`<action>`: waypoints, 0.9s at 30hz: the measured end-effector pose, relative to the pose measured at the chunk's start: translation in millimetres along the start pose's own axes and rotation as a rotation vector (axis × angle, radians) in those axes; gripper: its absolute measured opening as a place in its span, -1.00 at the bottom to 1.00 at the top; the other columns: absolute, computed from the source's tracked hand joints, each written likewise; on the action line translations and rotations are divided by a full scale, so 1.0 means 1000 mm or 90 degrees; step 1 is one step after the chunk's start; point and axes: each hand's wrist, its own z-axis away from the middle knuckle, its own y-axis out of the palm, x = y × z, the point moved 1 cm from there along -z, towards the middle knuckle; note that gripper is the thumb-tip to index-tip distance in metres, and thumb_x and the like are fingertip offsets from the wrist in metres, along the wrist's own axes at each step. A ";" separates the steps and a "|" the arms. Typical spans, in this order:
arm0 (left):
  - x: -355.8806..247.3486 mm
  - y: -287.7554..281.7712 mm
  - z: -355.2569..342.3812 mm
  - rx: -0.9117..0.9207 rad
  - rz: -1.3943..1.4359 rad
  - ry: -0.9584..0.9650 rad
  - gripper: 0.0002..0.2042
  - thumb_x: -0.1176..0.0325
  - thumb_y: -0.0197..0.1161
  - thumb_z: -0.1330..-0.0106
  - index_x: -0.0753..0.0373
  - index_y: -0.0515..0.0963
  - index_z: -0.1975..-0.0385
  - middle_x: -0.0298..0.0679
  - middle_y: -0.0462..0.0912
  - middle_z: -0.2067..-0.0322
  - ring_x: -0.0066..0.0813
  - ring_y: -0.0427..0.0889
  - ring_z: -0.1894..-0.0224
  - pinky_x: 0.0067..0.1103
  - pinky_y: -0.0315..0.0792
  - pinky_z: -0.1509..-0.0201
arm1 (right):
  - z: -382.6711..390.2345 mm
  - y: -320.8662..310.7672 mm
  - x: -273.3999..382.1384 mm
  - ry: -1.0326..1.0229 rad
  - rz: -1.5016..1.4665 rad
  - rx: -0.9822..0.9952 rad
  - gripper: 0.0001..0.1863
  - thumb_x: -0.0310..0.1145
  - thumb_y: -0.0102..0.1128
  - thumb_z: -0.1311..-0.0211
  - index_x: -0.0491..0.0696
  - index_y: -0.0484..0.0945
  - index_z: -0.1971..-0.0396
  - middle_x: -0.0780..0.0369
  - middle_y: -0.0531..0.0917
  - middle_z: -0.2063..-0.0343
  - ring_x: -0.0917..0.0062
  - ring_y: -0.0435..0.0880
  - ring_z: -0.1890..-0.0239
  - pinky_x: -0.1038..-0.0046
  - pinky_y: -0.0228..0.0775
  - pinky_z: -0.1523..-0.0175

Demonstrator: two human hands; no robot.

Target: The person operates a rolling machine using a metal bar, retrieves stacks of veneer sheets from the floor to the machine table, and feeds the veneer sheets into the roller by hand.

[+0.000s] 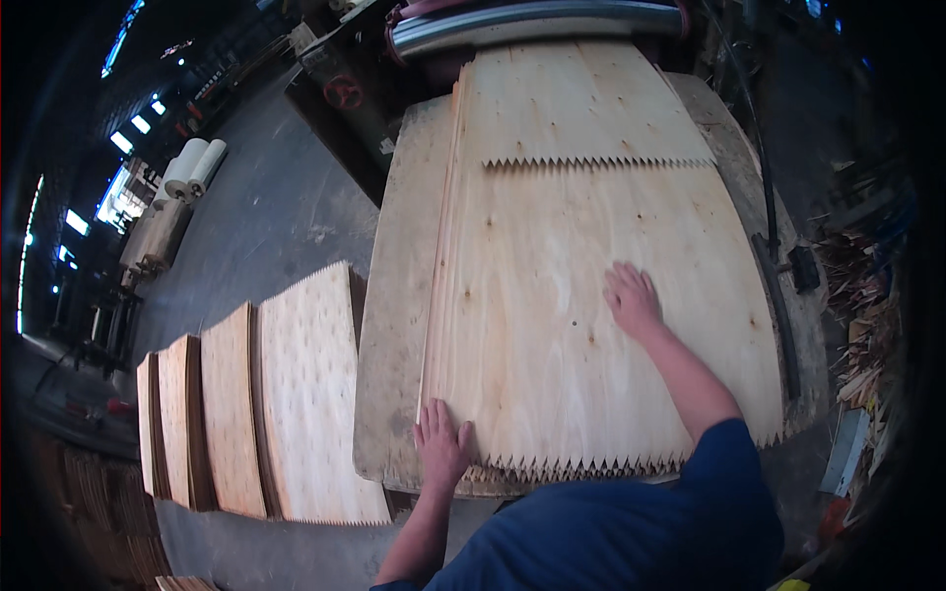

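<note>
two sets of fingers loosely spread, l. hand (445, 450) at near left edge, r. hand (633, 297) right of centre on saw-toothed veneer sheet (537, 345) topping worktable (396, 286) pile (446, 266), best pressed flat & evenly.

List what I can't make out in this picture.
All in the head view:
Right hand: palm, hidden by its own back.
Left hand: palm, likewise.
Near sheet: part of its near toothed edge, hidden by the blue sleeve.
Machine: upper part, cut off by the top edge.
Scraps: outer extent, lost in the dark rim.
</note>
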 end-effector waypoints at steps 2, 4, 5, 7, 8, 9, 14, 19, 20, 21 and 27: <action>0.000 -0.003 -0.001 -0.008 -0.002 0.010 -0.42 0.12 0.07 -0.25 0.29 0.21 -0.21 0.00 0.18 -0.26 -0.03 0.06 -0.34 -0.15 -0.07 -0.35 | 0.048 -0.015 0.009 -0.019 -0.012 0.018 -0.58 -0.18 -0.03 -0.24 -0.02 0.43 -0.06 0.19 0.33 -0.20 0.33 0.16 -0.30 0.20 -0.12 -0.37; 0.004 -0.009 -0.008 -0.008 0.136 0.017 -0.50 0.24 0.12 -0.21 0.33 0.30 -0.13 0.05 0.27 -0.18 0.05 0.15 -0.27 -0.19 0.06 -0.29 | 0.097 -0.029 0.018 -0.028 -0.008 0.027 -0.57 -0.18 -0.02 -0.23 -0.02 0.43 -0.06 0.17 0.33 -0.20 0.31 0.16 -0.30 0.19 -0.12 -0.37; 0.003 -0.012 -0.012 -0.009 0.143 0.031 -0.50 0.24 0.12 -0.21 0.33 0.30 -0.13 0.05 0.27 -0.18 0.05 0.15 -0.27 -0.19 0.06 -0.29 | 0.120 -0.037 0.023 -0.022 0.001 0.037 -0.56 -0.18 -0.01 -0.22 -0.02 0.43 -0.07 0.16 0.32 -0.20 0.30 0.16 -0.30 0.18 -0.13 -0.37; 0.000 -0.026 -0.016 -0.102 0.154 0.115 -0.61 0.33 0.12 -0.21 0.39 0.40 0.00 0.02 0.47 -0.01 -0.08 0.41 -0.08 -0.31 0.28 -0.13 | 0.165 -0.042 0.036 -0.019 0.019 0.048 -0.50 -0.10 0.04 -0.18 -0.02 0.42 -0.09 0.15 0.31 -0.21 0.29 0.14 -0.31 0.16 -0.15 -0.37; -0.005 -0.041 -0.020 -0.102 0.158 0.125 -0.61 0.33 0.12 -0.21 0.39 0.40 0.00 0.02 0.47 -0.01 -0.08 0.41 -0.08 -0.31 0.28 -0.13 | 0.187 -0.042 0.044 -0.011 0.024 0.040 -0.50 -0.10 0.04 -0.18 -0.02 0.42 -0.09 0.15 0.31 -0.21 0.29 0.14 -0.31 0.16 -0.15 -0.37; -0.013 -0.060 -0.024 0.105 0.474 -0.017 -0.64 0.35 0.13 -0.22 0.41 0.42 0.02 -0.03 0.53 0.08 -0.20 0.49 0.03 -0.37 0.34 -0.05 | 0.208 -0.042 0.054 -0.022 0.024 0.055 -0.47 -0.06 0.06 -0.15 -0.01 0.41 -0.09 0.15 0.30 -0.21 0.29 0.13 -0.32 0.14 -0.16 -0.37; -0.017 -0.068 -0.023 0.377 0.787 -0.254 -0.71 0.39 0.14 -0.24 0.44 0.48 0.12 -0.20 0.62 0.26 -0.52 0.58 0.24 -0.59 0.43 0.13 | 0.256 -0.064 0.095 -0.064 -0.010 0.117 -0.37 0.04 0.11 -0.09 -0.01 0.40 -0.11 0.14 0.27 -0.23 0.28 0.08 -0.33 0.11 -0.23 -0.38; -0.011 -0.122 -0.018 0.455 0.965 -0.101 -0.70 0.37 0.21 -0.19 0.42 0.51 0.12 -0.18 0.63 0.22 -0.50 0.60 0.23 -0.57 0.44 0.10 | 0.273 -0.082 0.108 -0.117 -0.074 -0.101 -0.51 -0.20 0.21 0.02 -0.09 0.50 0.04 0.10 0.48 -0.04 0.20 0.40 -0.14 0.15 0.19 -0.23; -0.005 -0.127 -0.018 0.462 0.974 -0.029 -0.70 0.36 0.23 -0.18 0.41 0.52 0.14 -0.19 0.63 0.22 -0.50 0.60 0.23 -0.56 0.43 0.08 | 0.270 -0.089 0.111 -0.118 -0.074 -0.099 -0.51 -0.20 0.21 0.02 -0.09 0.50 0.04 0.10 0.48 -0.04 0.20 0.40 -0.14 0.15 0.19 -0.23; 0.008 -0.129 -0.022 0.512 0.973 0.001 -0.69 0.31 0.25 -0.17 0.40 0.55 0.16 -0.18 0.63 0.21 -0.47 0.59 0.16 -0.54 0.40 0.00 | 0.266 -0.102 0.120 -0.142 -0.081 -0.173 -0.56 -0.27 0.21 0.06 -0.09 0.54 0.11 0.12 0.53 0.03 0.20 0.48 -0.04 0.18 0.30 -0.14; 0.005 -0.052 -0.046 0.290 0.986 -0.198 -0.49 0.11 -0.04 -0.36 0.41 0.30 -0.15 -0.04 0.40 -0.12 -0.31 0.40 -0.15 -0.45 0.23 -0.23 | 0.153 -0.105 0.072 -0.212 0.064 -0.261 -0.65 -0.47 0.19 0.12 -0.09 0.59 0.21 0.18 0.63 0.16 0.25 0.60 0.10 0.27 0.46 0.04</action>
